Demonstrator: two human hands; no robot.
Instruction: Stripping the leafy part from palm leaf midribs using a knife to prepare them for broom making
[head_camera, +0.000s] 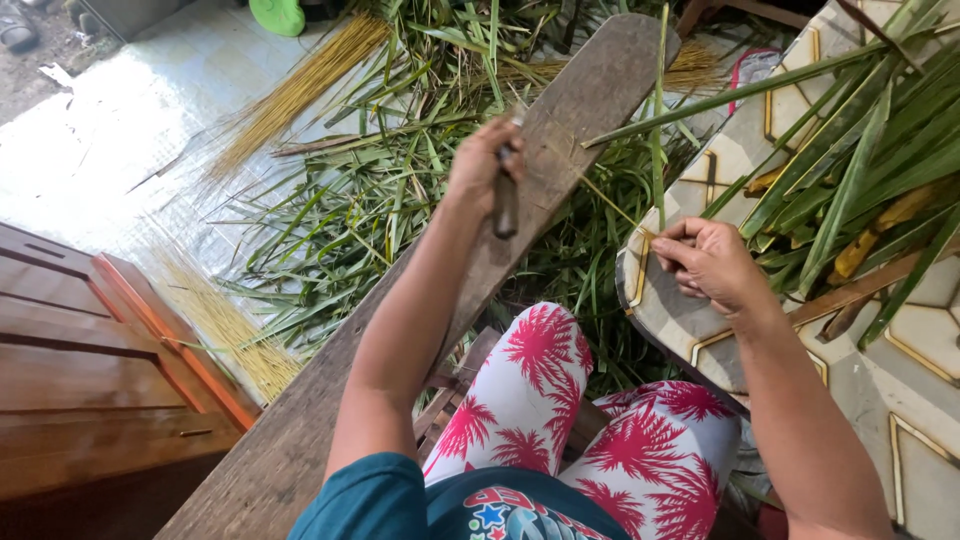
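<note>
Left hand (487, 165): fingers clamped on a knife (506, 200), over the wooden plank (560, 130).
Right hand (705, 262): fingers pinched together on a thin leaf rib (612, 203), right of the plank.
Cut leaves (360, 200): heaped left of the plank.

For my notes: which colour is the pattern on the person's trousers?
Pink-red palm-leaf prints on white cloth trousers, clearest in the head view.

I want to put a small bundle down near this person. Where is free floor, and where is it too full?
Free: the pale mat left of the green leaf pile, between the two yellow stick bundles. Crowded: leaves beside the wooden plank, where the left hand grips a knife; more leaves beyond the right hand.
</note>
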